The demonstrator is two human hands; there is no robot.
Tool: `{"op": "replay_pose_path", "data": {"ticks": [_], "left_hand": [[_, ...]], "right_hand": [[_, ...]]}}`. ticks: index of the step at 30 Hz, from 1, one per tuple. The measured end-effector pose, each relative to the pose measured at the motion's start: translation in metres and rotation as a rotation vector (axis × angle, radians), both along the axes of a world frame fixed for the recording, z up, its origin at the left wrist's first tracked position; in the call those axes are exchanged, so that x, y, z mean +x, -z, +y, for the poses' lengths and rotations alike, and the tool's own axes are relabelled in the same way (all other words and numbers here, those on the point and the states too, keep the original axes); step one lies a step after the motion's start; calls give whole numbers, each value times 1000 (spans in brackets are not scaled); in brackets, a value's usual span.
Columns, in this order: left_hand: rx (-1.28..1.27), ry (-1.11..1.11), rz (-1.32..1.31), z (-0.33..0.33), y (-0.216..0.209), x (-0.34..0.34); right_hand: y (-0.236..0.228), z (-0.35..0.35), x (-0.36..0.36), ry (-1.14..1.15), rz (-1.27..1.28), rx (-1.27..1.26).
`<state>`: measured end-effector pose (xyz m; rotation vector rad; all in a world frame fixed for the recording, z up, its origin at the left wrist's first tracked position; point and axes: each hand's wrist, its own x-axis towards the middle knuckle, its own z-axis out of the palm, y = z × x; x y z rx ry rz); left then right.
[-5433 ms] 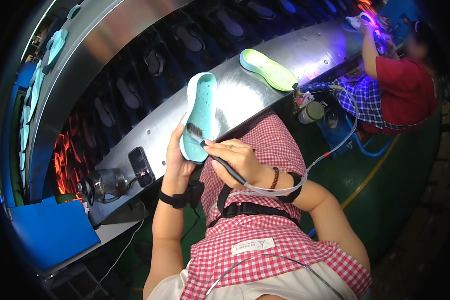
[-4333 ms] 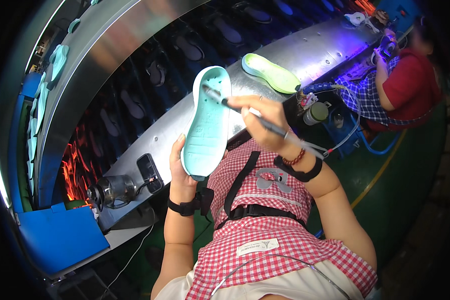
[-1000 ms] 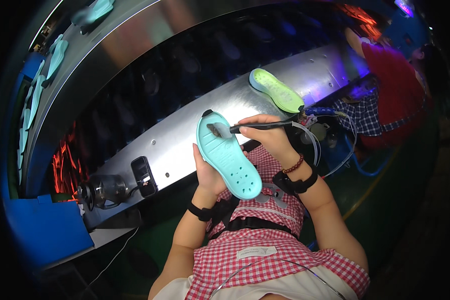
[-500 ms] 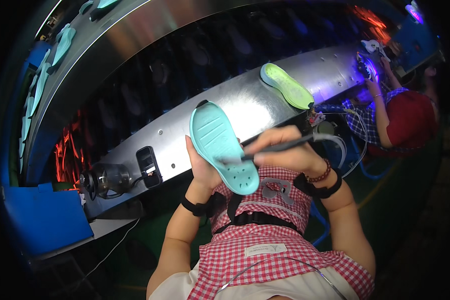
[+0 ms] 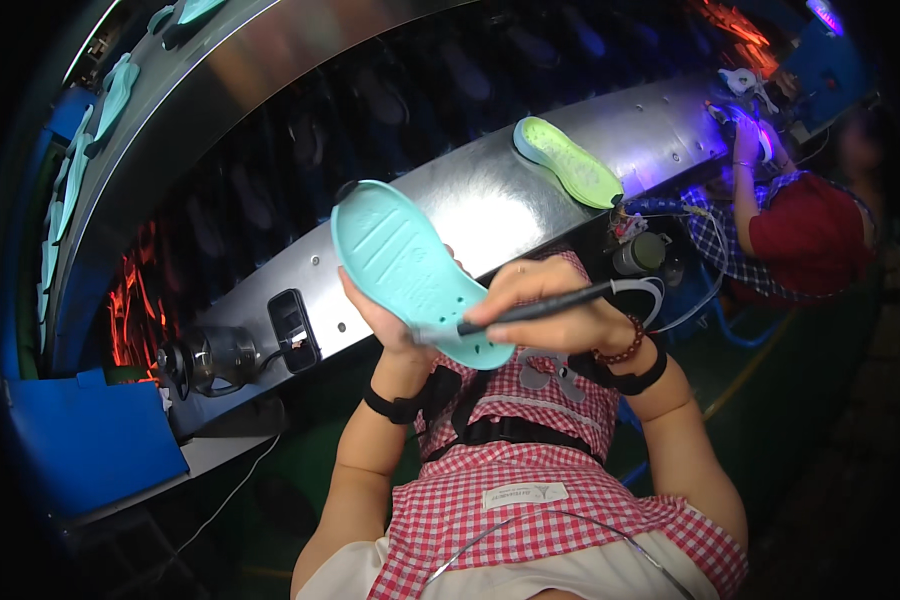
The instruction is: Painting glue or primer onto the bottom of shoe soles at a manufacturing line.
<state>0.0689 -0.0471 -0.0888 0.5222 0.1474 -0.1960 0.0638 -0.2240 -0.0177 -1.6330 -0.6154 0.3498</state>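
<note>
My left hand (image 5: 380, 318) is closed around the edge of a turquoise shoe sole (image 5: 395, 250), which it holds up at a tilt over the metal ledge. Ridges line the wide end of the sole and small holes dot the end nearer me. Closed on the black handle of a brush (image 5: 550, 306), my right hand (image 5: 555, 285) brings the pale bristles across the holed end. The bristles look smeared by motion. A thin tube runs from the back of the brush handle.
On the metal ledge (image 5: 460, 218) lies a yellow-green sole (image 5: 573, 165). A black tray (image 5: 295, 330) and a glass pot (image 5: 225, 360) stand at left. Turquoise soles (image 5: 120, 88) line a far-left belt. A co-worker in a red top (image 5: 810, 235) is at right.
The turquoise sole has moved left and slightly up, turning with my left hand. The brush has shifted down and left, toward the sole's near left edge. The co-worker's hands have moved.
</note>
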Motion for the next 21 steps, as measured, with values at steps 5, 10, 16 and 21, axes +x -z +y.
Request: {"op": "replay_pose_path", "data": {"ticks": [5, 10, 16, 21], "left_hand": [[63, -199, 1, 4, -6, 11], [52, -213, -112, 15, -9, 13], [161, -313, -119, 11, -20, 19], [74, -136, -203, 19, -28, 15]], "right_hand": [[-5, -9, 1, 146, 36, 67], [3, -14, -2, -113, -123, 110], [17, -14, 3, 53, 38, 91], [32, -17, 0, -8, 311, 376]]}}
